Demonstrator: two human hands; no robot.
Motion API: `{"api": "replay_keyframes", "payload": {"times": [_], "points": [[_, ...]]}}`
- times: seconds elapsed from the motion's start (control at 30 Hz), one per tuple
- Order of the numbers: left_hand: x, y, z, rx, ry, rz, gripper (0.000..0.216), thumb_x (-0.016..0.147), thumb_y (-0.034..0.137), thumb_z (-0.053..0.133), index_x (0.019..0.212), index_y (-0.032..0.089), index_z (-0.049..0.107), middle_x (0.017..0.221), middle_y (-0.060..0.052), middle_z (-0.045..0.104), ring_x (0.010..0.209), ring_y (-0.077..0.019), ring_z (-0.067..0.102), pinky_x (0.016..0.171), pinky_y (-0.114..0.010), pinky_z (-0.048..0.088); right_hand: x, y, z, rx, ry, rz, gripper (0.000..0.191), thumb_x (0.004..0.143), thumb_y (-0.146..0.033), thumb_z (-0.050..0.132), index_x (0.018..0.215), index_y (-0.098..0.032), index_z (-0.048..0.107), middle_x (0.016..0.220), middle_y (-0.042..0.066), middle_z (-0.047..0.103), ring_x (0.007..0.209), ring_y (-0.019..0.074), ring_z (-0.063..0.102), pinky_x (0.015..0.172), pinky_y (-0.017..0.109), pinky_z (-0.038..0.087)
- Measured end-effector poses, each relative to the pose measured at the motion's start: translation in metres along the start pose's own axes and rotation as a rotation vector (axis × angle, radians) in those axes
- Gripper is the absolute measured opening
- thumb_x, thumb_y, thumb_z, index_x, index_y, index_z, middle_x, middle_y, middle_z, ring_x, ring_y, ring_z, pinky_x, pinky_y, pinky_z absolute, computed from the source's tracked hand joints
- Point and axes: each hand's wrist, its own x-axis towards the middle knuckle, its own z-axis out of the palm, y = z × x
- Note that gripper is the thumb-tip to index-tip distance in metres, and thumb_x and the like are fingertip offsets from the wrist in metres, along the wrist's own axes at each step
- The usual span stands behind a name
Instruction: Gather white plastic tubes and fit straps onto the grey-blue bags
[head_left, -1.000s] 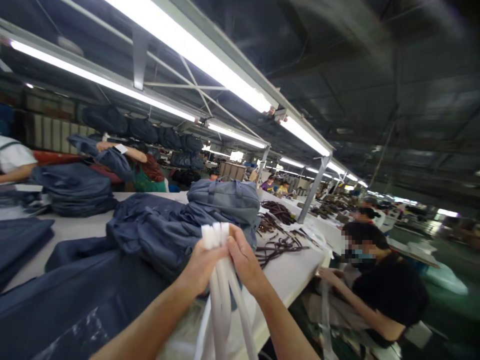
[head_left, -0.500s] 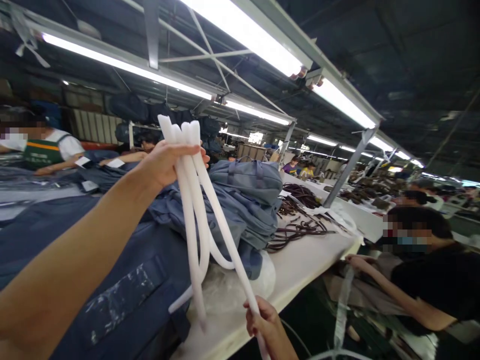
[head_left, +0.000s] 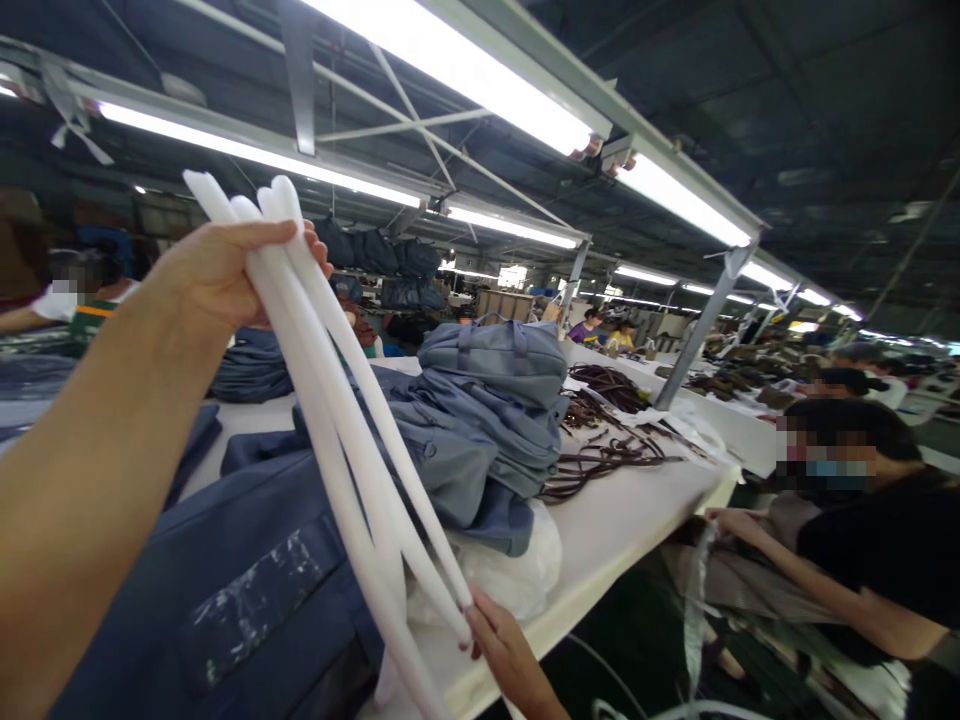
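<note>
Person's left hand (head_left: 225,270) is gripping white tubes (head_left: 311,365) near their tops, fingers curled round; tubes are slanting down rightward, right hand's (head_left: 504,645) fingers pinching some lower.

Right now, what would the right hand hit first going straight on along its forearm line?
Beyond the white strips it holds, the right hand would probably meet the crumpled white bundle on the table; depth is unclear, so it might pass above.
</note>
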Motion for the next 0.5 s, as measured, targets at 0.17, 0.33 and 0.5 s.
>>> {"api": "replay_keyframes", "payload": {"times": [0.17,0.33,0.5], "points": [[-0.005,0.013,-0.011,0.029,0.030,0.070,0.012,0.093,-0.001,0.039,0.089,0.000,0.051,0.080,-0.001,0.054,0.088,-0.0081,0.054,0.085,-0.028,0.048,-0.007,-0.006,0.010,-0.037,-0.101,0.067,0.061,0.088,-0.071,0.038,0.111,-0.020,0.062,0.075,0.002,0.052,0.070,0.0187,0.051,0.065,0.033,0.043],[-0.006,0.023,-0.027,0.092,0.079,0.065,0.018,0.097,0.001,0.033,0.085,0.001,0.047,0.082,0.000,0.050,0.089,-0.0063,0.051,0.087,-0.027,0.046,-0.014,0.009,0.017,-0.143,-0.004,0.082,0.060,0.088,-0.074,0.032,0.093,-0.022,0.061,0.085,0.006,0.058,0.082,0.0231,0.054,0.079,0.040,0.044],[-0.011,0.006,-0.031,0.033,0.143,0.084,0.016,0.095,0.000,0.036,0.084,0.003,0.048,0.077,0.000,0.050,0.081,-0.0051,0.052,0.081,-0.023,0.047,0.010,0.028,0.017,0.164,0.462,0.065,0.055,0.074,-0.078,0.049,0.065,-0.024,0.055,0.058,-0.001,0.046,0.056,0.0181,0.043,0.056,0.035,0.037]]}}
